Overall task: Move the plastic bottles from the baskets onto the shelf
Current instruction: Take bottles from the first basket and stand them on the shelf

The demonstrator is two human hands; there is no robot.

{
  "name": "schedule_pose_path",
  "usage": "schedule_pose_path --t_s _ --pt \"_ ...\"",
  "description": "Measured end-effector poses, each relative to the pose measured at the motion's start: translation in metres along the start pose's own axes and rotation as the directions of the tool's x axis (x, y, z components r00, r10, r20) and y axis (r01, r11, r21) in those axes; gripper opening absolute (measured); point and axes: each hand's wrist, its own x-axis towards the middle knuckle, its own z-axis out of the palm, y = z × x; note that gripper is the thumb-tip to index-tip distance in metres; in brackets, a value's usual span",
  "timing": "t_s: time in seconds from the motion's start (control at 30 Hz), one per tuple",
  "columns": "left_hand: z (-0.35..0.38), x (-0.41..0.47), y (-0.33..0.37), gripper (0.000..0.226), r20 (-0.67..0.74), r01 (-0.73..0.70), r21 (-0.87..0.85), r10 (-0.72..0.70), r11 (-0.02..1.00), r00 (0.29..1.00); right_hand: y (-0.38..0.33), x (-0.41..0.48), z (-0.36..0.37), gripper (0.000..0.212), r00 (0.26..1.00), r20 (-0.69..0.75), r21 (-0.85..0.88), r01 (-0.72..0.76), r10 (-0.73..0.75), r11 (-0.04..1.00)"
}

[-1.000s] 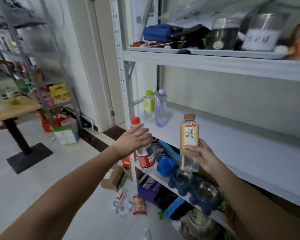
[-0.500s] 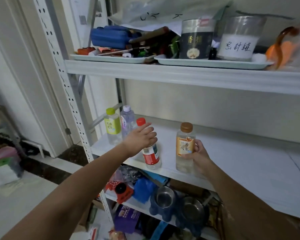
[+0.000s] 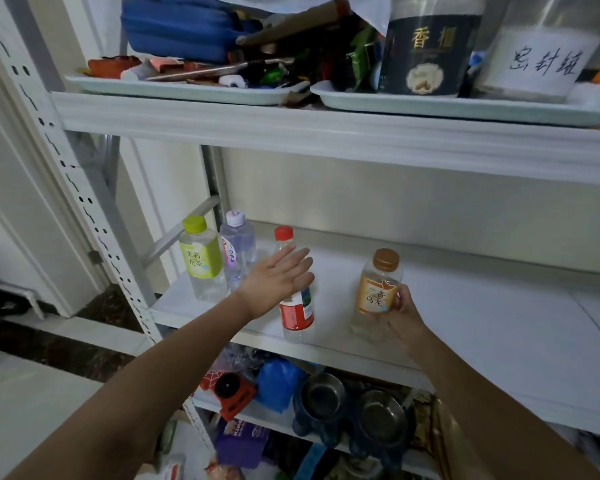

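Note:
On the white middle shelf [image 3: 499,327] stand four plastic bottles. A red-capped bottle with a red label [image 3: 296,313] stands near the front edge; my left hand [image 3: 278,282] hovers in front of it with fingers spread and straight, holding nothing. To its right a brown-capped bottle with an orange label [image 3: 376,292] stands on the shelf, and my right hand [image 3: 400,315] still grips its lower half. At the left end stand a green-capped bottle with a yellow-green label [image 3: 201,259] and a clear white-capped bottle [image 3: 236,249].
The upper shelf [image 3: 326,133] holds two white trays [image 3: 187,90] crowded with tools, a dark canister [image 3: 426,50] and a labelled clear jar [image 3: 544,53]. Below, blue pet bowls [image 3: 354,414] and a red-orange gadget [image 3: 231,393] fill the lower shelf. A perforated upright [image 3: 84,202] stands left.
Both bottles came down from the air onto the shelf. My left hand has let go of the red-capped bottle and opened its fingers. The view moved closer to the shelf.

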Motion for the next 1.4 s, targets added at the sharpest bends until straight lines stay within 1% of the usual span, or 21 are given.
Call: schedule_pose_path --t_s 0.13,0.27,0.4,0.53,0.63,0.67,0.7,0.73,0.77,0.83,0.87,0.93,0.97,1.07,1.1,1.13,1.2,1.23,1.3,1.33,1.4 --pt "0.002 -0.006 0.003 0.051 -0.033 0.006 -0.026 -0.007 1.0 0.999 0.001 0.001 -0.001 0.066 1.0 0.01 0.008 0.005 -0.005 1.0" --pt "0.001 -0.006 0.01 0.044 -0.1 -0.038 -0.041 0.033 0.998 0.994 0.002 -0.002 0.001 0.064 1.0 0.008 0.05 -0.005 0.005 0.999" --pt "0.001 -0.007 0.019 0.065 -0.092 -0.071 -0.096 0.062 0.993 0.994 0.005 -0.003 0.002 0.067 1.0 0.023 0.118 -0.013 0.01 0.993" --pt "0.008 -0.015 0.017 0.061 -0.193 -0.041 -0.072 0.027 0.997 0.981 0.001 -0.008 0.005 0.068 1.0 0.012 0.124 -0.016 0.015 0.992" --pt "0.007 -0.032 0.025 0.065 -0.205 0.059 -0.03 -0.064 0.998 0.977 0.0 -0.01 0.008 0.067 1.0 -0.004 0.131 -0.006 0.006 0.991" --pt "0.007 -0.038 0.031 0.07 -0.202 0.13 -0.054 -0.139 0.99 0.97 0.0 -0.011 0.008 0.067 1.0 -0.008 0.146 -0.002 0.004 0.989" --pt "0.005 -0.045 0.039 0.075 -0.196 0.222 -0.131 -0.245 0.966 0.95 0.001 -0.011 0.008 0.067 1.0 -0.01 0.16 0.001 0.001 0.987" --pt "0.005 -0.05 0.049 0.074 -0.18 0.327 -0.253 -0.376 0.91 0.909 0.001 -0.012 0.008 0.066 1.0 -0.01 0.167 0.002 -0.001 0.986" --pt "0.004 -0.053 0.06 0.068 -0.143 0.419 -0.389 -0.503 0.82 0.852 0.001 -0.013 0.009 0.066 1.0 -0.009 0.168 0.002 0.0 0.986" --pt "-0.002 -0.052 0.082 0.055 0.004 0.561 -0.584 -0.689 0.587 0.725 0.003 -0.014 0.009 0.067 1.0 -0.011 0.162 -0.002 0.004 0.987" --pt "-0.006 -0.048 0.092 0.06 0.125 0.616 -0.653 -0.74 0.441 0.661 0.004 -0.013 0.009 0.067 1.0 -0.014 0.16 -0.004 0.006 0.987" --pt "-0.016 -0.033 0.108 0.081 0.355 0.673 -0.728 -0.765 0.135 0.538 0.005 -0.013 0.009 0.067 1.0 -0.021 0.161 -0.003 0.006 0.987" --pt "-0.02 -0.025 0.112 0.088 0.403 0.681 -0.731 -0.78 0.04 0.479 0.006 -0.013 0.01 0.067 1.0 -0.026 0.163 -0.001 0.005 0.987" --pt "-0.02 -0.01 0.112 0.092 0.492 0.702 -0.698 -0.808 -0.144 0.323 0.006 -0.016 0.012 0.067 0.999 -0.037 0.171 0.002 0.004 0.985" --pt "-0.015 -0.009 0.111 0.09 0.528 0.688 -0.694 -0.8 -0.214 0.284 0.006 -0.016 0.012 0.068 0.999 -0.037 0.173 -0.001 0.007 0.985" --pt "-0.01 -0.01 0.11 0.085 0.566 0.66 -0.698 -0.778 -0.278 0.271 0.007 -0.017 0.012 0.069 0.999 -0.035 0.174 -0.005 0.011 0.985" --pt "-0.004 -0.016 0.106 0.074 0.599 0.568 -0.738 -0.741 -0.364 0.303 0.01 -0.016 0.012 0.07 0.999 -0.032 0.172 -0.006 0.012 0.985" --pt "-0.001 -0.02 0.104 0.069 0.596 0.534 -0.757 -0.733 -0.376 0.329 0.011 -0.017 0.012 0.069 1.0 -0.03 0.171 -0.003 0.009 0.985" --pt "0.002 -0.028 0.099 0.059 0.575 0.549 -0.77 -0.727 -0.326 0.375 0.013 -0.018 0.014 0.068 0.999 -0.034 0.161 0.009 -0.004 0.987" --pt "0.004 -0.031 0.097 0.058 0.56 0.589 -0.763 -0.73 -0.268 0.393 0.013 -0.019 0.015 0.068 0.999 -0.038 0.153 0.017 -0.012 0.988" --pt "0.009 -0.039 0.095 0.066 0.543 0.638 -0.747 -0.724 -0.185 0.426 0.014 -0.021 0.016 0.068 0.999 -0.044 0.137 0.03 -0.025 0.99"
